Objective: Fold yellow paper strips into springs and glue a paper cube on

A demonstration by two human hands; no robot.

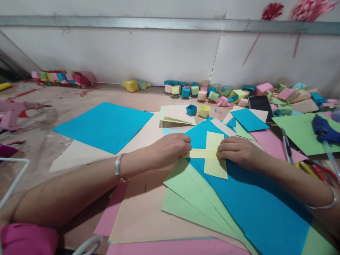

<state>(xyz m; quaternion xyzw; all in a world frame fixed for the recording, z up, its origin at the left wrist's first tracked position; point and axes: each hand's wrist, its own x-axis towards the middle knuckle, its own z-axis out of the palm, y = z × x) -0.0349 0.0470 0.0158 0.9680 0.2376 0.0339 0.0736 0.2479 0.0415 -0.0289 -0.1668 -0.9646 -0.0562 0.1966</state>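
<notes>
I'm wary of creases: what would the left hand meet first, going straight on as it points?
Past the yellow strip it holds, the left hand would likely meet the yellow rectangle, or, passing above, the right hand; height is unclear.

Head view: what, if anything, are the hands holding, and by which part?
A narrow pale-yellow paper strip: the left hand pinches its left end; the right hand is at its right end, where the exact grip is hidden.
</notes>
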